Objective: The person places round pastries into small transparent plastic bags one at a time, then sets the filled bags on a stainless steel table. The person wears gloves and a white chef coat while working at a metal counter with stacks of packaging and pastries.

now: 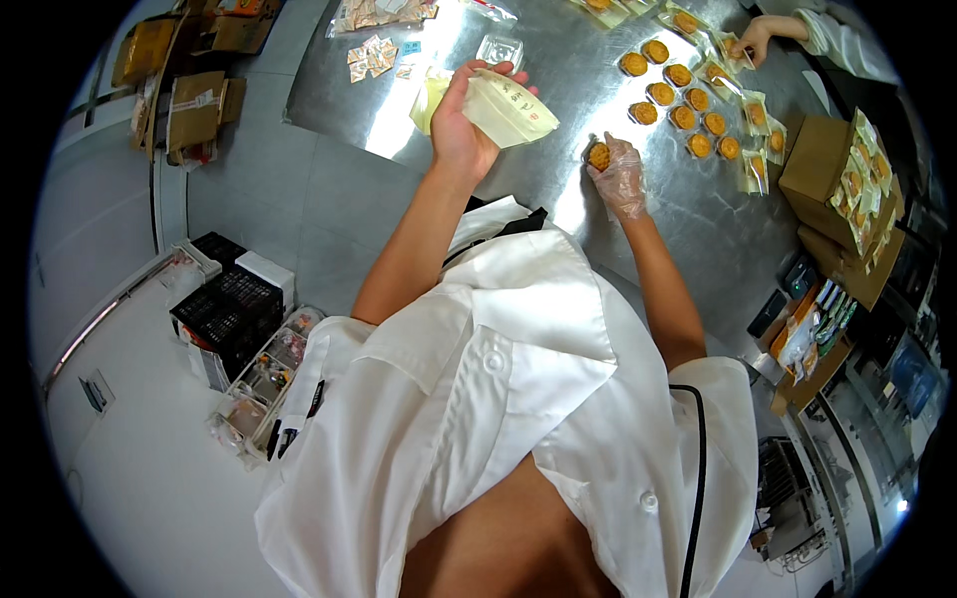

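My bare left hand holds a pale yellow paper or plastic pouch bearing writing, with more yellow packaging behind the fingers. In a clear plastic glove, my right hand grips a round golden mooncake close to the near edge of the steel table. Several similar mooncakes stand in loose rows beyond it, to the upper right. Packed mooncakes in yellow-edged clear pouches lie along the right side of those rows. Near my left fingertips sits a clear plastic tray.
Small printed sachets and a larger bag of them lie at the upper left. A co-worker's hand touches a pouch at the upper right. Cardboard boxes with packed mooncakes stand at right. Black crates are at lower left.
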Demonstrator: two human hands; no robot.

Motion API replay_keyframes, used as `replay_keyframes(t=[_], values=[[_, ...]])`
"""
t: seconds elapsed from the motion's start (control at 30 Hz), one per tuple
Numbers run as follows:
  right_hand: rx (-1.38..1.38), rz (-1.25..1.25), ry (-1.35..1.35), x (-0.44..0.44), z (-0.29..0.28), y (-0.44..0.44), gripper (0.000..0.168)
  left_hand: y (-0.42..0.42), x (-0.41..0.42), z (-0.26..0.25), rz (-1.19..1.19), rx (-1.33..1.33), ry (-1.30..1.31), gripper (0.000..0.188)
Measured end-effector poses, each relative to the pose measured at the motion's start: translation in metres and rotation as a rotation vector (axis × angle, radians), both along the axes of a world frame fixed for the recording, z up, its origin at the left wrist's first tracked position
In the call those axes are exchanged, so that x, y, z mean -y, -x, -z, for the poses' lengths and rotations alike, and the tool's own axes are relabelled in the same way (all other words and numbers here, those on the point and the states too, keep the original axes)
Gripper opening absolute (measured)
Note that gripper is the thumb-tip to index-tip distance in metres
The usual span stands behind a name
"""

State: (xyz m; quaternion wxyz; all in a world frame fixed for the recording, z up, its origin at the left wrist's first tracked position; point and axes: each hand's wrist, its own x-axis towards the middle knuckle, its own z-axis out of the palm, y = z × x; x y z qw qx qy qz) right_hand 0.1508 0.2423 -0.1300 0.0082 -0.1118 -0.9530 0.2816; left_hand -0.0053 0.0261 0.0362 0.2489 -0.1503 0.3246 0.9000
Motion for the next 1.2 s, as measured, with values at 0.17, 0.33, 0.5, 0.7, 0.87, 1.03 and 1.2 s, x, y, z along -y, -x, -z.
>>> replay_keyframes(t=[0.17,0.33,0.5,0.7,0.87,1.03,1.2], values=[[-0.106,-0.003,-0.235,0.020,-0.038,0.013,0.074,-0.003,0.005,0.005,0.023,-0.076,0.041,0.027],[0.109,0.447,1.479,0.080,-0.141,0.022,0.036,-0.009,0.007,0.003,-0.039,-0.414,0.219,0.030],[0.194,0.312,1.680,0.097,-0.197,0.044,0.027,-0.016,0.008,-0.015,-0.058,-1.021,0.563,0.031],[0.121,0.498,1.622,0.103,-0.200,0.048,0.023,-0.026,0.015,-0.019,-0.035,-1.172,0.633,0.029],[0.221,0.476,1.622,0.099,-0.211,0.044,0.025,-0.028,0.020,-0.015,-0.030,-1.252,0.696,0.029],[0.218,0.613,1.598,0.100,-0.205,0.044,0.026,-0.026,0.019,-0.014,-0.021,-1.342,0.746,0.029],[0.227,0.524,1.685,0.102,-0.206,0.042,0.026,-0.026,0.019,-0.011,-0.021,-1.349,0.739,0.028]])
